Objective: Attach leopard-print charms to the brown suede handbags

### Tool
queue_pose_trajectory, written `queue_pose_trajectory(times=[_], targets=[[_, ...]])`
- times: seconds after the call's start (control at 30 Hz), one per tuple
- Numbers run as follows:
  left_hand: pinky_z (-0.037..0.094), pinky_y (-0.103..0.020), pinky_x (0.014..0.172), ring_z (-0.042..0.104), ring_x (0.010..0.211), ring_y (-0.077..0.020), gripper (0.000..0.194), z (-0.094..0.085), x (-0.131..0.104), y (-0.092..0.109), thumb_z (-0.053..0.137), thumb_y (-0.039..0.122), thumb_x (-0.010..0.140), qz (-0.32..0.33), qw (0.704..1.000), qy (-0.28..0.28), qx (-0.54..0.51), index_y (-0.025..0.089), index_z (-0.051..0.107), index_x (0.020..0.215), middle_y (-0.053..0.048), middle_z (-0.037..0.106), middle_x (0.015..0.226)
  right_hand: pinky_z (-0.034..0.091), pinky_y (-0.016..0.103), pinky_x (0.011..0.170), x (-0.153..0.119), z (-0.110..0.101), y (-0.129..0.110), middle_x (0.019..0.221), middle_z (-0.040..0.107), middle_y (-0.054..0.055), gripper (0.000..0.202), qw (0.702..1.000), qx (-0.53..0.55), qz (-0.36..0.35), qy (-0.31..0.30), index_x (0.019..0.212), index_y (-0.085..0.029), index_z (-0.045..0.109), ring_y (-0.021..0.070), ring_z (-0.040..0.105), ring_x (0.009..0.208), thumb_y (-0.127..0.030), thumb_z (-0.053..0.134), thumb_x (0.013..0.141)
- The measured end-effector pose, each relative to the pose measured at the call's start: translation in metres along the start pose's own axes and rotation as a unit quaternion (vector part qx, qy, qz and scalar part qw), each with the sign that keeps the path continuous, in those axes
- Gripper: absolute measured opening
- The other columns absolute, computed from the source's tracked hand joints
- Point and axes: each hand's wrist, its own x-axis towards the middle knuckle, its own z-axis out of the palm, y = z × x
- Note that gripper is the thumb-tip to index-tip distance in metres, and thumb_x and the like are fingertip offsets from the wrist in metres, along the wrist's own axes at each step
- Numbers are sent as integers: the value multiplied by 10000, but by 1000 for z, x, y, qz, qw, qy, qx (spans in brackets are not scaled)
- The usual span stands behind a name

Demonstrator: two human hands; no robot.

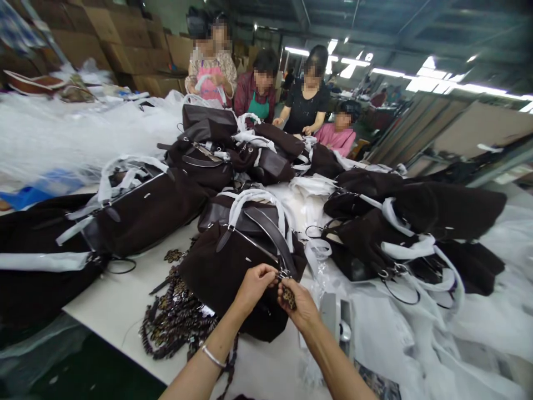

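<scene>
A dark brown handbag [222,264] with white-wrapped handles [260,195] lies on the table in front of me. At the right end of its top edge, my left hand [259,280] pinches a small metal part by the bag's ring; its exact form is too small to make out. Close beside it, my right hand [298,303] is closed around a leopard-patterned charm [288,298]. A dark leather strap [270,233] arches just above my fingers. Left of the bag, a heap of dark chain-like straps [177,314] rests on the table.
More dark handbags with white-wrapped handles lie left [145,208], behind [204,161] and right [366,244]. Clear plastic wrapping [387,328] spreads at the right. A grey box-like object [335,319] sits near my right forearm. Several people stand or sit across the table [112,322].
</scene>
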Motion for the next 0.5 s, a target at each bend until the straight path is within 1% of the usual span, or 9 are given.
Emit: queue_pose_trajectory(times=[0.13,0.27,0.37,0.5], targets=[[489,-263,701,625,718,-148,196,1,-3,2,586,298,799,19,999,7,45,157,697,877,-14,691,785,509,174,480,-3,8,7,634,660,-7,244,999,32,-27,33,761,-120,665,77,584,551,-291,791,640],[483,-269,741,637,774,-161,169,2,-5,6,575,271,804,32,995,23,91,174,701,862,-14,707,812,509,169,487,-7,13,12,656,673,-10,228,995,73,-34,60,780,-124,667,80,600,570,-272,782,650],[489,-280,771,646,792,-167,173,2,-4,10,562,252,806,31,994,24,103,177,703,872,-22,715,833,510,172,481,-10,17,12,652,682,-8,182,992,99,-22,71,802,-126,667,83,607,568,-234,756,685],[494,-288,777,657,801,-175,190,2,-3,15,542,237,808,23,992,9,124,182,704,892,-30,722,852,512,163,476,-13,26,10,626,685,-16,104,979,177,24,97,800,-134,657,70,603,549,-164,716,720]])
